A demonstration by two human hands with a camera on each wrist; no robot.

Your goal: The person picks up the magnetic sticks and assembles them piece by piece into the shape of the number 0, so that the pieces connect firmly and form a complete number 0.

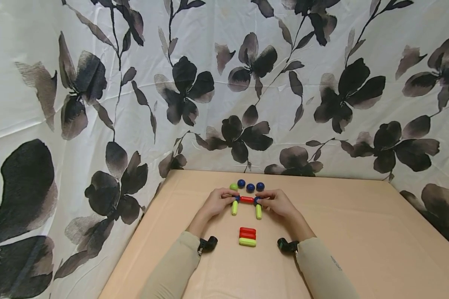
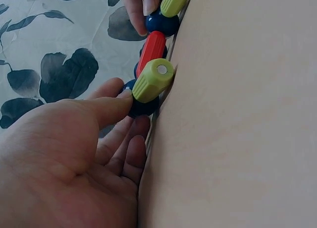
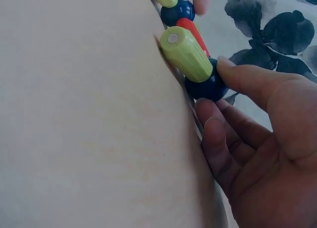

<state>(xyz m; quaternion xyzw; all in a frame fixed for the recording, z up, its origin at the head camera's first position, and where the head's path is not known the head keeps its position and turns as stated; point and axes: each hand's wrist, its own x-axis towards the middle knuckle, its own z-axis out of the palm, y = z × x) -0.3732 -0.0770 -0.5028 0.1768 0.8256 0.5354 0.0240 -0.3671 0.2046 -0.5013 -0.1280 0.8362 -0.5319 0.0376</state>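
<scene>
A small frame lies on the tan table (image 1: 351, 232): a red rod (image 1: 247, 199) joins two blue balls, and a green rod hangs from each toward me. My left hand (image 1: 230, 199) pinches the left blue ball (image 2: 143, 107), thumb on top, beside the left green rod (image 2: 152, 80). My right hand (image 1: 262, 202) pinches the right blue ball (image 3: 204, 87) under the right green rod (image 3: 185, 52). The left wrist view shows the red rod (image 2: 151, 49) running to the far ball (image 2: 162, 24). In the right wrist view the red rod (image 3: 194, 32) reaches the other ball (image 3: 178, 11).
Behind the frame lie a loose green ball (image 1: 233, 187) and three loose blue balls (image 1: 250, 187). Nearer me sits a stack of two red rods and a green rod (image 1: 247, 236). A floral cloth (image 1: 224, 83) hangs behind the table and to its left.
</scene>
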